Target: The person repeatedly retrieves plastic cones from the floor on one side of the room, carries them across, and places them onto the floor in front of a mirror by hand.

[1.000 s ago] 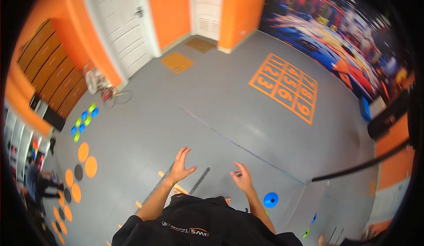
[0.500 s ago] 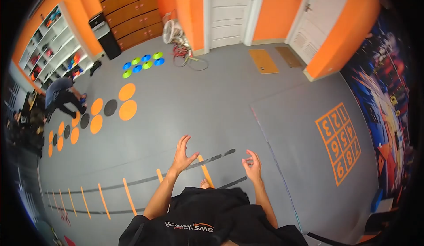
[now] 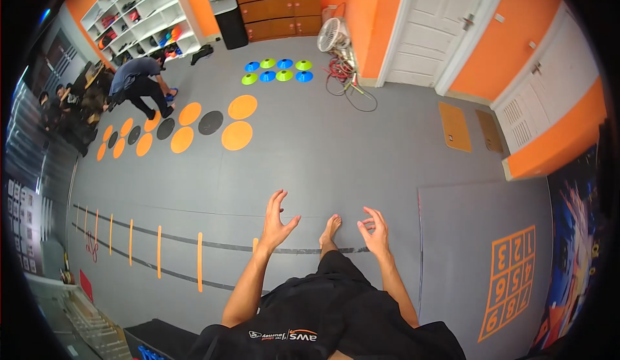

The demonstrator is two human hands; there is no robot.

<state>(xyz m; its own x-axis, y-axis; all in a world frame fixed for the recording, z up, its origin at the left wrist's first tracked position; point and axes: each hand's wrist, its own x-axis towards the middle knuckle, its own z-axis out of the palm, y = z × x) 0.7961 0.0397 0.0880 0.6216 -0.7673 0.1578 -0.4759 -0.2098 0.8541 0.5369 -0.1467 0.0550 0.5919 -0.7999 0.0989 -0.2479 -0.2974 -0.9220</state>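
Both hands are raised in front of the black shirt [image 3: 303,315], apart from each other, over the grey floor [image 3: 349,147]. My left hand [image 3: 278,221] has its thumb and fingers spread in a curve and holds nothing. To its right, my right hand [image 3: 374,229] is also empty, with fingers apart and slightly bent. Between and below the hands a bare foot [image 3: 330,229] stands on the floor near a dark line of the ladder marking. Neither hand touches anything.
Blue and green cones [image 3: 284,75] stand ahead, with orange and black floor circles [image 3: 237,135] nearer. A person [image 3: 139,85] bends over at the left. A fan [image 3: 332,35] and cables lie by the wall; a number grid [image 3: 510,282] marks the right floor.
The view has swung left, so doors, cones and number grid have shifted right in the picture. One foot now shows stepped forward. Both hands keep nearly the same raised pose.
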